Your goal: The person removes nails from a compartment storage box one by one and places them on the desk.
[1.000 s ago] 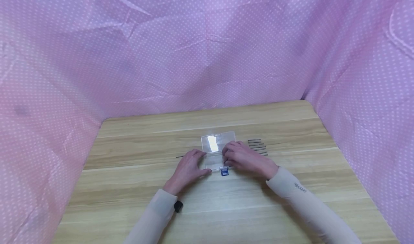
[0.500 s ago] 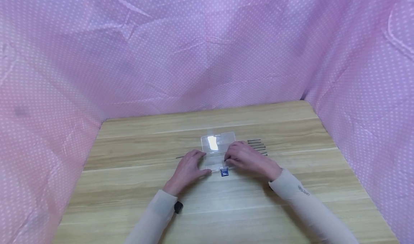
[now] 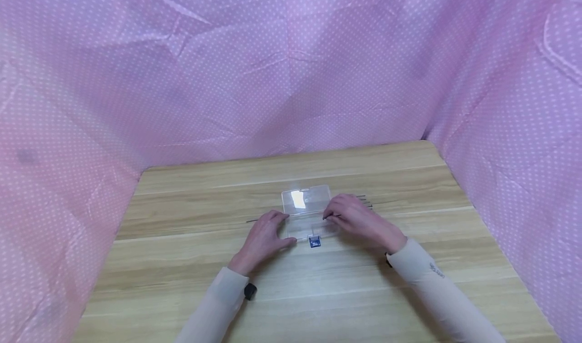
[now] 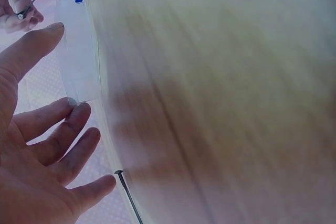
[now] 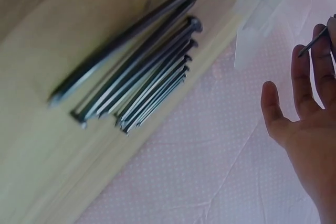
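A clear plastic box (image 3: 300,226) lies on the table with its lid (image 3: 306,201) folded back flat. At its left end, my left hand (image 3: 265,236) holds the base between thumb and fingertips. My right hand (image 3: 359,217) is over the box's right end and pinches a nail (image 5: 312,43), whose head shows in the left wrist view. A blue latch (image 3: 314,241) sticks out from the box's front edge. To the right lies a row of several dark nails (image 5: 147,61), partly hidden by the right hand in the head view.
One more nail (image 4: 128,195) lies left of the box, by the left little finger. The wooden table (image 3: 204,267) has pink dotted fabric (image 3: 273,80) standing behind it and along both sides.
My right hand has drawn back rightward from inside the box with the nail in its fingertips, uncovering more of the base. The left hand has stayed put.
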Action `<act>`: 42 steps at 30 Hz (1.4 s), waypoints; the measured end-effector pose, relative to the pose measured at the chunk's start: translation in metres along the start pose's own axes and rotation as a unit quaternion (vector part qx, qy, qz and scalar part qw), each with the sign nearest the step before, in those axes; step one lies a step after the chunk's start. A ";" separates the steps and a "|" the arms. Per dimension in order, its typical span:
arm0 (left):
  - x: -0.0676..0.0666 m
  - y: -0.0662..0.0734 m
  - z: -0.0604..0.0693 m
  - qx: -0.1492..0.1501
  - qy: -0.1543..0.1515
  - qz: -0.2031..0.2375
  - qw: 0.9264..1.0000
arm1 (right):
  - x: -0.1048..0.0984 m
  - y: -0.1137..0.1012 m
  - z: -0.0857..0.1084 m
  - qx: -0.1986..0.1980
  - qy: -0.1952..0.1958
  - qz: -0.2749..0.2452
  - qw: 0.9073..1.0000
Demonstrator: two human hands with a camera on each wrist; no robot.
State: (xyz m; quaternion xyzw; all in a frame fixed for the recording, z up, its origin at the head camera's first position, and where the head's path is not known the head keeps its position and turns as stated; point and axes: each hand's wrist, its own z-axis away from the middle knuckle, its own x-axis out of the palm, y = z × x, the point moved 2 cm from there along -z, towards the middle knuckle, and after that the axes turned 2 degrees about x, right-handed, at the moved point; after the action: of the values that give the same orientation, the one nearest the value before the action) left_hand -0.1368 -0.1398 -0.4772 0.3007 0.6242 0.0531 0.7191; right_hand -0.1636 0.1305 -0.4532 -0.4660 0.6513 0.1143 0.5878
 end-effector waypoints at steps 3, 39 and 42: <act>0.000 0.000 0.001 0.005 0.003 0.000 1.000 | -0.004 0.003 0.003 0.001 0.017 0.000 1.000; 0.004 0.005 0.004 0.005 0.003 -0.008 1.000 | -0.031 0.058 0.020 0.080 0.065 -0.002 0.995; 0.005 0.004 0.004 0.003 0.004 -0.006 1.000 | -0.030 0.061 0.020 0.087 0.058 0.000 0.995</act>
State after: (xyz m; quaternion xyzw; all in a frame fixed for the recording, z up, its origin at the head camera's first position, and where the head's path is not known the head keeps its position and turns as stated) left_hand -0.1311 -0.1356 -0.4788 0.2992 0.6286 0.0484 0.7163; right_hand -0.1994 0.1920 -0.4571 -0.4192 0.6916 0.0297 0.5874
